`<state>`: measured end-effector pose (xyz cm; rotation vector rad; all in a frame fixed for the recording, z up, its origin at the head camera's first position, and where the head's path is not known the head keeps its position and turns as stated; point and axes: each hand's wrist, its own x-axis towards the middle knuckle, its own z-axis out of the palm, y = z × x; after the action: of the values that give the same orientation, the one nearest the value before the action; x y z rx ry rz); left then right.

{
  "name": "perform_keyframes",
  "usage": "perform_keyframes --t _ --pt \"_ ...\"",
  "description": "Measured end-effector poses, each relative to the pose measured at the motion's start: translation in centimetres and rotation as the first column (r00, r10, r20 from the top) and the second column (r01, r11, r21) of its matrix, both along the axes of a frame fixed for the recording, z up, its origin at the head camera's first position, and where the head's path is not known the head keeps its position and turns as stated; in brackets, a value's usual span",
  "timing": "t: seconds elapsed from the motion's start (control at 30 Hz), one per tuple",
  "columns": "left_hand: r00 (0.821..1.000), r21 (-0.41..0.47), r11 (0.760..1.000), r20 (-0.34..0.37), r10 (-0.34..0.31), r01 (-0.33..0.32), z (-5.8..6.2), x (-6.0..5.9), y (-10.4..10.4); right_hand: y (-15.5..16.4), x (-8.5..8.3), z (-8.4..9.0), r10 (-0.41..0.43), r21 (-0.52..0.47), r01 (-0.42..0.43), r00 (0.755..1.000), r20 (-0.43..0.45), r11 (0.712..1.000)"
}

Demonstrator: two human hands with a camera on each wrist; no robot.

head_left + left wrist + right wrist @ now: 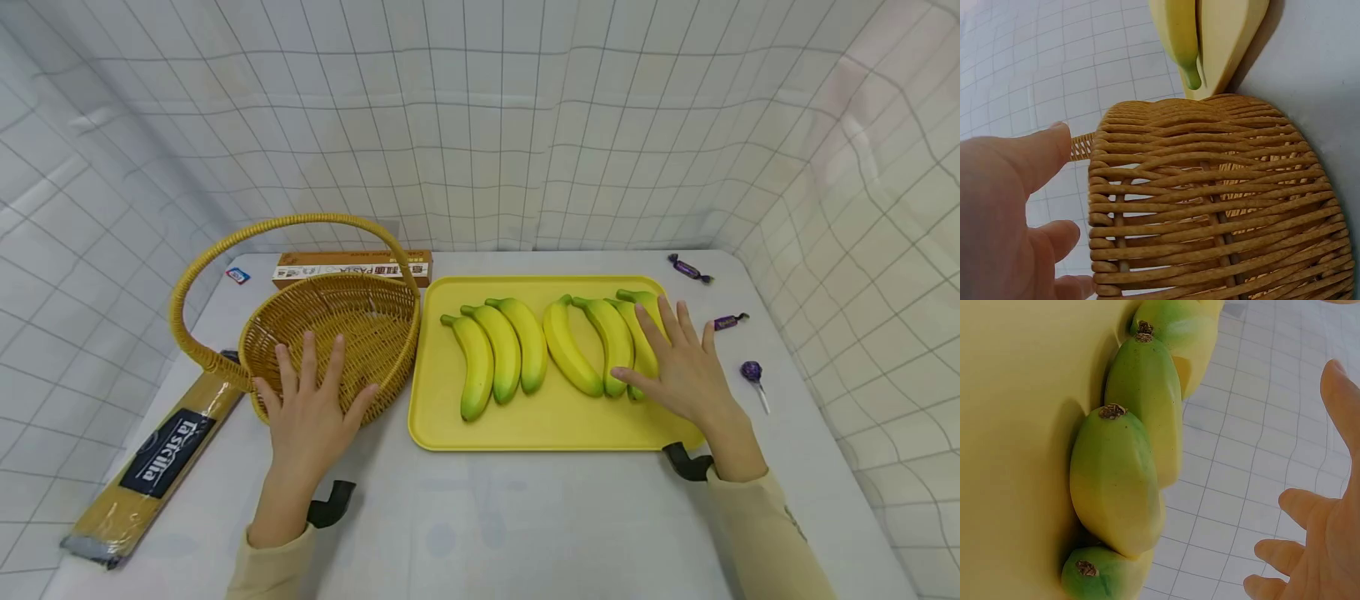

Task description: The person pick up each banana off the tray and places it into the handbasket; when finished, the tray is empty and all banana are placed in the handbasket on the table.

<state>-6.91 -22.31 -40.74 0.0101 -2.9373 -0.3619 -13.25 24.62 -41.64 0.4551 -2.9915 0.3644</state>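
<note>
A woven wicker basket (397, 350) with a tall hoop handle stands left of a yellow tray (555, 421). On the tray lie two groups of three yellow-green bananas (495, 350) (592, 342). My left hand (311, 400) is spread flat over the basket's near rim and holds nothing. The left wrist view shows its fingers (1035, 156) beside the basket weave (1210, 200). My right hand (675, 358) is spread over the rightmost bananas. In the right wrist view its fingers (1316, 550) are straight and apart from the banana ends (1129, 475); contact is unclear.
A long pasta packet (150, 458) lies left of the basket, and an orange box (352, 267) behind it. Two wrapped sweets (690, 268) (729, 321) and a purple lollipop (752, 373) lie right of the tray. Checked cloth walls enclose the table.
</note>
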Motion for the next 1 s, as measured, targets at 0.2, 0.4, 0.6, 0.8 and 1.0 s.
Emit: perform_keyframes --t 0.2,0.4,0.6,0.8,1.0 --pt "0.983 0.072 0.997 -0.185 0.008 0.006 0.5 0.7 0.1 -0.1 0.0 0.0 0.004 -0.024 -0.004 1.000 -0.012 1.000" --pt "0.799 0.212 0.977 -0.590 0.119 0.011 0.8 0.7 -0.2 -0.1 0.1 -0.1 0.004 -0.053 -0.004 1.000 -0.011 0.999" --pt "0.540 0.484 0.873 -0.722 0.433 -0.053 0.9 -0.1 -1.3 0.0 0.1 -0.4 0.008 -0.073 -0.010 1.000 -0.026 0.997" --pt "0.458 0.659 0.746 -0.638 0.619 -0.091 1.3 -1.1 -2.5 0.2 0.1 -0.5 -0.003 -0.092 -0.001 0.999 -0.042 0.996" --pt "0.431 0.756 0.644 -0.545 0.720 -0.119 1.5 -1.6 -3.1 0.5 -0.2 -0.6 -0.008 -0.107 0.002 0.999 -0.051 0.994"
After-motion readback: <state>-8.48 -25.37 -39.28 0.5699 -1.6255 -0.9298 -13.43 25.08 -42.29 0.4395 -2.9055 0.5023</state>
